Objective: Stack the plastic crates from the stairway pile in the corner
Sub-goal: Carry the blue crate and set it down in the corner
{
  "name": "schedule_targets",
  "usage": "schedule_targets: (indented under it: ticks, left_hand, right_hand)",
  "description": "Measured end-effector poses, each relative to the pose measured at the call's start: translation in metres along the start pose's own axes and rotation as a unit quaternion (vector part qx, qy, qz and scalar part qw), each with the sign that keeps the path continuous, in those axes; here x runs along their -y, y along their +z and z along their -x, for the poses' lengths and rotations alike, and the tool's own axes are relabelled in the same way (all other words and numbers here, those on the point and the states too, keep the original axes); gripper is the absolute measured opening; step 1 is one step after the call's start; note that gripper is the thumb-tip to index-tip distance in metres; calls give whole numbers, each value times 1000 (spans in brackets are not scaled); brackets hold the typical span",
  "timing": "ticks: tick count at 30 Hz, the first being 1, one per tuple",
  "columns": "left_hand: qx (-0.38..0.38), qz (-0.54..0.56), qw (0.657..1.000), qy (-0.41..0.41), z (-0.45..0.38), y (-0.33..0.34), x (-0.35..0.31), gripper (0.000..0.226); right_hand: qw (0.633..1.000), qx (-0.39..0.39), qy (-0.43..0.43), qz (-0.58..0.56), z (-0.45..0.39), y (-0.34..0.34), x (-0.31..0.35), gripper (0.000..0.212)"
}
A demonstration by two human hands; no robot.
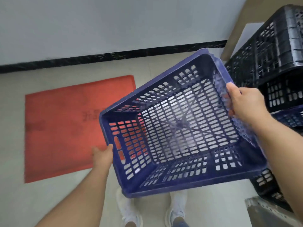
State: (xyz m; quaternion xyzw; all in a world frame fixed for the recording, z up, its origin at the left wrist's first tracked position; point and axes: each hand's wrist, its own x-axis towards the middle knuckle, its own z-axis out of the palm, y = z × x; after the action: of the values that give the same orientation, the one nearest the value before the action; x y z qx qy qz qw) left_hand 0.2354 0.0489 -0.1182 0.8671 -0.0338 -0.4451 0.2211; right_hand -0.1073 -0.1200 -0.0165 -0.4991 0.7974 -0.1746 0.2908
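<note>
- The left hand (102,154) grips the rim of the blue crate (180,128) at its short end wall, thumb lying along the top edge just beside the slotted handle holes, the fingers hidden under the rim
- The right hand (244,102) holds the opposite rim, fingers wrapped over the edge and down the outside of the wall, so both hands are closed on the same crate
- The blue crate is in the air between the two hands, tilted so that its open mouth faces the camera and its far corner rides higher than the near one; it is empty, and the floor (147,66) shows through its slotted bottom
- Judging by the open lattice walls and how it is carried by the rims alone, it should be light and fairly stiff, though a thin rim may flex or twist if held at one end only; opposite rims or the handle slots look like the sound places to grip
- The plastic looks smooth, so a wrapped grip should serve better than a pinch
- Just to the right of the carried crate stands a pile of black crates (270,63), with another blue crate (290,118) partly seen among them
- Below, a red mat (65,128) lies on the pale tiled floor near a white wall (114,22) with a black skirting, and the person's white shoes (129,210) show under the crate
</note>
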Motion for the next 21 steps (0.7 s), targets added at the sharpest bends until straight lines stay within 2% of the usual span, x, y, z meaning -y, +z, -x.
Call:
schedule_targets:
  ticks: [2, 4, 7, 8, 11, 15, 21]
  left_hand:
    - [-17, 31, 999, -33, -73, -31, 47, 96]
    - [-26, 66, 996, -49, -125, -57, 73, 87]
    - [-2, 96, 995, -20, -81, -93, 30, 25]
    - [9, 105, 994, -8, -75, -103, 21, 14]
    - [32, 119, 992, -3, -86, -135, 13, 17]
    - [64, 129, 987, -73, -97, -184, 5, 15]
    - [105, 155, 977, -102, -113, -264, -11, 9]
  right_hand:
    - [999, 10, 19, -27, 6, 11, 3, 55]
    - [997, 33, 32, -54, 16, 27, 11, 51]
    - [994, 54, 50, -83, 32, 54, 28, 47]
    - [993, 57, 55, -87, 37, 63, 36, 47]
    - [989, 84, 66, -106, 51, 87, 60, 46]
    - [983, 120, 82, -115, 64, 119, 99, 37]
    - [984, 176, 36, -10, 62, 167, 174, 20]
